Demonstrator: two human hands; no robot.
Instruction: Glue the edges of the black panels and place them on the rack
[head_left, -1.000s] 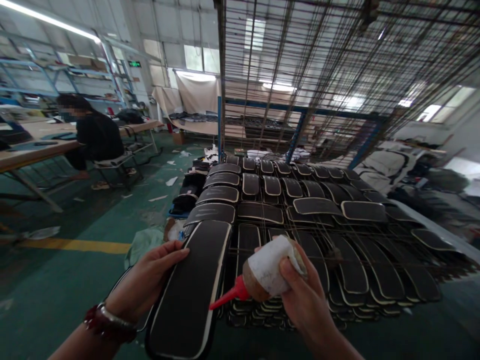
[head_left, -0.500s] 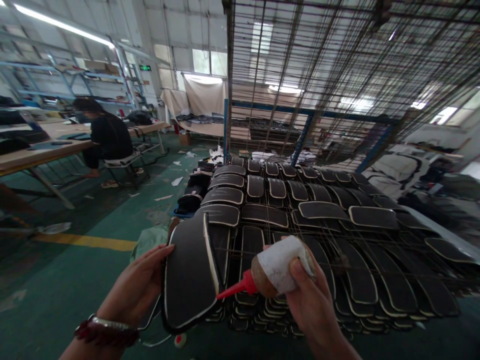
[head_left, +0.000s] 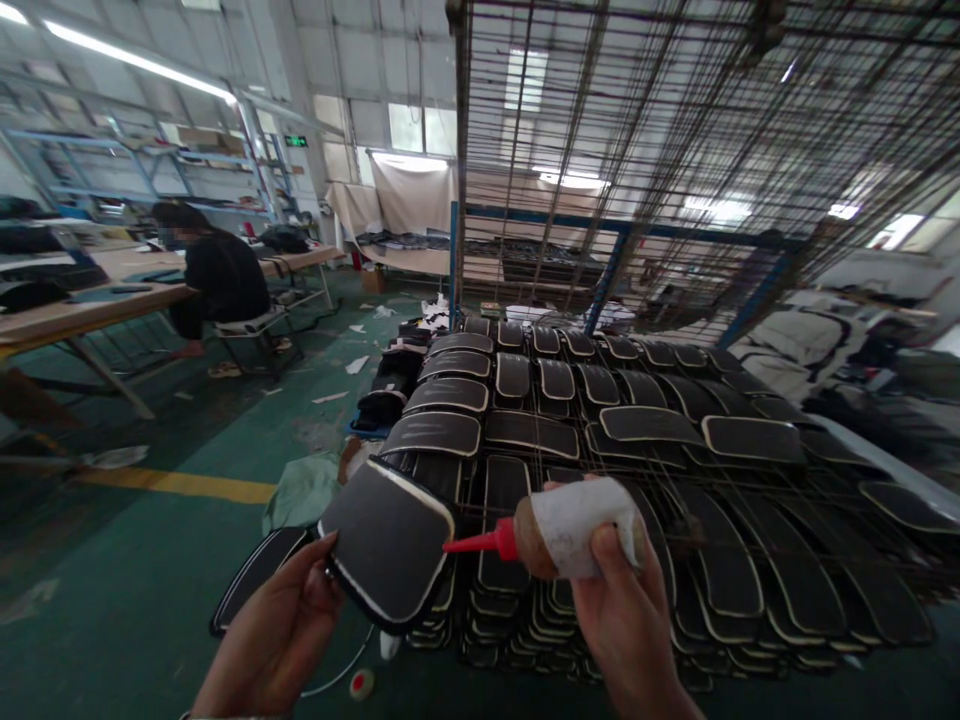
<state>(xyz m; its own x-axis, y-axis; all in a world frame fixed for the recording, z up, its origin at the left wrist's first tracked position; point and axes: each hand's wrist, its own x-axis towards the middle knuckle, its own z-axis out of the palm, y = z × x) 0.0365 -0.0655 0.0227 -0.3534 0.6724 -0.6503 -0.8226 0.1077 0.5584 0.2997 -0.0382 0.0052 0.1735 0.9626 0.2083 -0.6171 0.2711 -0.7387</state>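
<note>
Right grip (head_left: 624,600) is clasping the bottle (head_left: 581,528), whose long axis is running nearly level, leftward; its red nozzle (head_left: 480,542) is ending at the right rim of the pad (head_left: 394,545), contact being too fine to tell. Left grip (head_left: 281,610), nearer the pad, is pinching its left side, so the pad is lying between both grips.

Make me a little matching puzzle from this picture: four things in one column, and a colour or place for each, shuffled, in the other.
Things
1. Nozzle
2. Held panel
3. Floor
4. Bottle

Colours and places
A. In the left hand
B. Green, with a yellow stripe
C. In the right hand
D. Red

Pairs: 1-D, 2-A, 3-B, 4-C
</note>
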